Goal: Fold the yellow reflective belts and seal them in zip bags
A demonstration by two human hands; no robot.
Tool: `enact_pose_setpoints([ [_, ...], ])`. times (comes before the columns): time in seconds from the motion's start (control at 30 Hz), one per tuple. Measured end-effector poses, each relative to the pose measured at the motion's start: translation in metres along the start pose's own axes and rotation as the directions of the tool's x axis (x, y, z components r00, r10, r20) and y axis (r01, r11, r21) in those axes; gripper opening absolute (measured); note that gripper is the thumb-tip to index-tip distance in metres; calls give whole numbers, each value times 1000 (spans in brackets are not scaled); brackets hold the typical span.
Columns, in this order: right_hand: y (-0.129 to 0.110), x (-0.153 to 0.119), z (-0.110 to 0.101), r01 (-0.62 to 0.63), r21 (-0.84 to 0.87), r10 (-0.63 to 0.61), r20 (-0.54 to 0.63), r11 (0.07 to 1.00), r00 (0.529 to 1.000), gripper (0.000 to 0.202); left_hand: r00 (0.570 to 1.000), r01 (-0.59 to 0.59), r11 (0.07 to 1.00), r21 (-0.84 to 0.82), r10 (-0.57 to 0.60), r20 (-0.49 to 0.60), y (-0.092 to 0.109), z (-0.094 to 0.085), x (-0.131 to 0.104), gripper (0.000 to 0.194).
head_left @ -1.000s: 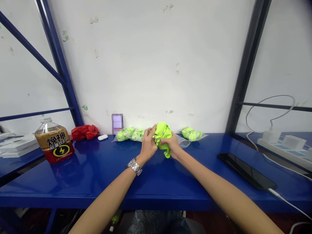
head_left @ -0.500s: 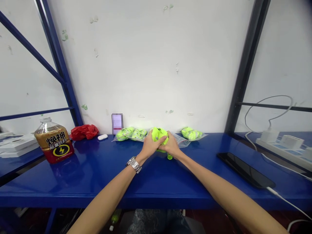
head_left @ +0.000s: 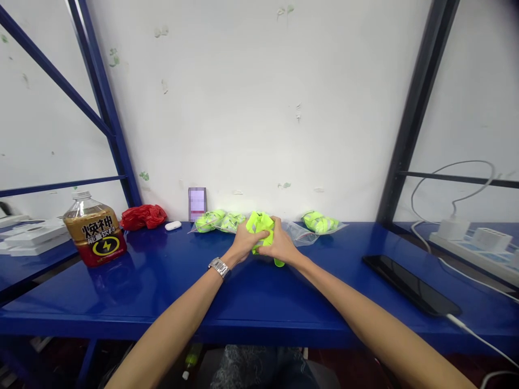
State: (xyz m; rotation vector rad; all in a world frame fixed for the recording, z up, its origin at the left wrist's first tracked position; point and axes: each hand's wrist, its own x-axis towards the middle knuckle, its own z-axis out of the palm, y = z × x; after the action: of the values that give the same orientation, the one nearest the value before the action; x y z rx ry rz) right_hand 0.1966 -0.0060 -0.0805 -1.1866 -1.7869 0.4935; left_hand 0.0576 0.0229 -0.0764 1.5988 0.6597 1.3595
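A crumpled neon-yellow fabric bundle (head_left: 259, 222) is held between my two hands above the blue table. My left hand (head_left: 244, 242) wraps its left side, thumb across the front. From the right, my right hand (head_left: 280, 243) grips the same bundle, with a small yellow end (head_left: 279, 262) hanging below. Behind, against the wall, lie clear bags with similar yellow fabric: one (head_left: 211, 220) left of my hands, another (head_left: 232, 222) beside it, and one (head_left: 320, 222) to the right. A clear bag (head_left: 299, 234) lies just right of my right hand.
The blue table (head_left: 162, 292) bears a large drink bottle (head_left: 96, 229), a red plastic bag (head_left: 144, 216), a white case (head_left: 173, 225) and an upright phone (head_left: 197, 203). At right are a black phone (head_left: 411, 284) on a cable and a power strip (head_left: 478, 248).
Both hands have shifted slightly left with the yellow bundle, whose folds look more squeezed and turned. The view has moved a little.
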Motion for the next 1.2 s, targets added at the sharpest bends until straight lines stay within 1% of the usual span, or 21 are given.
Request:
enact_pose_setpoints([
  [0.07,2,2,-2,58,87,-63,59,995,996,92,997,-59,989,136,66,-49,-1,-1,2,40],
  [0.13,2,4,-6,101,127,-113,91,987,989,89,986,-117,931,345,150,-70,0,-3,5,34],
  [0.17,2,5,-8,102,99,-110,70,990,992,88,975,-143,877,458,203,-85,2,-5,6,32],
  [0.23,1,6,-9,71,2,-71,-47,997,996,87,932,-201,738,644,347,-107,6,-9,9,35],
  [0.27,0,6,-7,47,-14,-48,-123,999,991,87,896,-232,670,705,429,-113,8,-12,10,40],
  [0.3,-2,6,-5,20,23,-15,-175,1000,984,84,852,-261,611,748,509,-119,9,-13,11,44],
  [0.33,-4,6,-1,-10,119,33,-195,993,980,79,806,-285,565,774,578,-124,11,-15,11,48],
  [0.37,-6,6,4,-46,260,92,-170,965,981,72,767,-304,534,789,628,-129,12,-15,12,50],
  [0.4,-8,6,9,-91,419,147,-103,903,984,66,742,-318,516,796,658,-129,12,-14,12,50],
  [0.43,-10,6,14,-145,569,185,-13,810,983,61,732,-330,508,795,670,-125,13,-13,11,49],
  [0.47,-12,6,19,-194,688,196,76,700,978,60,734,-338,513,789,668,-120,14,-10,10,49],
  [0.5,-14,6,22,-227,775,189,141,590,972,59,747,-339,532,776,653,-121,15,-7,8,48],
  [0.53,-15,6,25,-241,835,181,172,495,968,57,767,-333,563,757,628,-130,16,-3,6,47],
  [0.57,-16,7,26,-244,874,185,181,421,966,54,789,-319,603,731,596,-147,17,1,4,45],
  [0.63,-16,7,24,-222,916,245,143,333,959,46,834,-287,696,658,520,-187,19,8,0,40],
  [0.73,-15,8,18,-183,940,321,85,288,943,34,875,-276,811,516,435,-215,21,14,-3,33],
  [0.8,-14,8,14,-168,952,304,85,258,949,33,892,-278,867,414,393,-223,20,15,-3,33],
  [0.93,-15,6,10,-196,963,233,151,185,961,35,939,-236,960,147,265,-219,16,15,0,36],
  [1.03,-16,5,8,-219,962,200,186,162,962,37,967,-180,983,-38,170,-187,16,14,0,38],
  [1.13,-16,3,5,-241,955,135,219,173,966,39,982,-119,985,-122,98,-162,17,13,0,40],
  [1.2,-16,1,2,-263,949,109,247,175,963,42,991,-75,984,-164,55,-125,19,11,0,41],
])
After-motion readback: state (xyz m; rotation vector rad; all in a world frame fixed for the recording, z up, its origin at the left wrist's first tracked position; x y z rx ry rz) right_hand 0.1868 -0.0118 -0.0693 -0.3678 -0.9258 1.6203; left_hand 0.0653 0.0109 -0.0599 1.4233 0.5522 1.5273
